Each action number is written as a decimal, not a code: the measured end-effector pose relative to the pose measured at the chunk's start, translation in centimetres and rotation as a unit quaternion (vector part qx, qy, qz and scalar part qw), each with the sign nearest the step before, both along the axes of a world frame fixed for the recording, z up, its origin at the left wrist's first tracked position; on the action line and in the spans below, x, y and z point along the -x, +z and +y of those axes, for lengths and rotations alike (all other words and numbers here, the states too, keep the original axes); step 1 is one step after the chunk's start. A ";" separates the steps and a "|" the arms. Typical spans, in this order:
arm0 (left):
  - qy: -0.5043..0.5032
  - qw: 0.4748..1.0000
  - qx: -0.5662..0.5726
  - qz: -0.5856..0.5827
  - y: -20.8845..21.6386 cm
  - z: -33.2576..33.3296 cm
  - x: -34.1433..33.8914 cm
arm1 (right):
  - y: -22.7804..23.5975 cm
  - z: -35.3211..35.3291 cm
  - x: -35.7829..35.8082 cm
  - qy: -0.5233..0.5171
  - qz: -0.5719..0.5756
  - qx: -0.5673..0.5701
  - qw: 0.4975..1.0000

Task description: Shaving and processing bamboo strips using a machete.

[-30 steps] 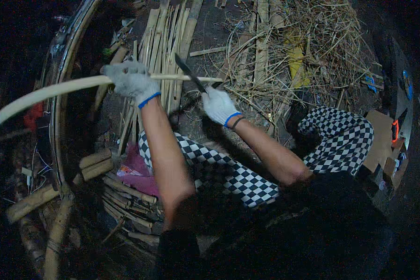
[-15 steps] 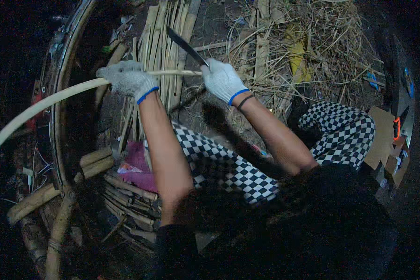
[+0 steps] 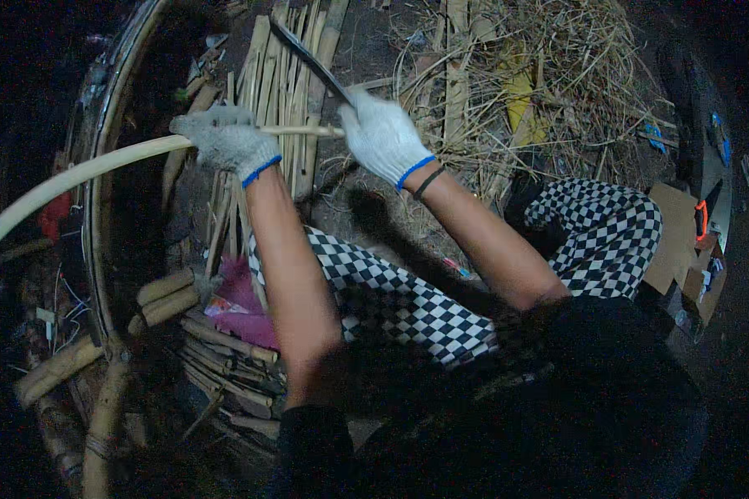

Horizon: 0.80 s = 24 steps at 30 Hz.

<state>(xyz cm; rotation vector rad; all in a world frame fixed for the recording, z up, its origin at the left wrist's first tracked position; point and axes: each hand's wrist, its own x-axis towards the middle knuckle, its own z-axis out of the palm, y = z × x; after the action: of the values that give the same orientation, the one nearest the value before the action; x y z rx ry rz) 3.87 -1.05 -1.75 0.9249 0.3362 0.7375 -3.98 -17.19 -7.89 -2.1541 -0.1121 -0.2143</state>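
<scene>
A white knitted glove with a blue cuff covers each hand. My left hand (image 3: 225, 141) is closed round a long, pale bamboo strip (image 3: 83, 176), whose wide end curves out to the left and down. The strip's narrower end runs right, to my right hand (image 3: 381, 137). That hand is closed on a knife (image 3: 310, 61) with a long dark blade pointing up and to the left. Its handle is hidden in the glove. The strip's end meets the right glove near the blade's base; whether the fingers also grip it is hidden.
Split bamboo slats (image 3: 287, 83) lie on the ground beyond my hands. A heap of dry shavings (image 3: 574, 91) covers the far right. Bamboo poles (image 3: 100, 249) and stacked cut pieces (image 3: 229, 366) stand at left, near a purple cloth (image 3: 245, 320). Cardboard (image 3: 672, 237) lies at right.
My right hand has moved a little to the left, closer to the left hand, carrying the knife with it. The left hand keeps its hold on the bamboo strip.
</scene>
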 end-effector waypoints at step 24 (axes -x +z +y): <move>-0.129 0.984 -0.089 -0.091 -0.2 -1.9 1.1 | -11.1 1.5 -0.2 0.016 0.062 0.099 0.993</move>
<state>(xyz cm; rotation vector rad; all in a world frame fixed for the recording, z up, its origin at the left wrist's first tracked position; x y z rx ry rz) 2.76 -2.99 -1.98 1.0379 -0.0118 0.6131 -3.79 -15.65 -19.02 -2.3544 -0.0995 -0.0521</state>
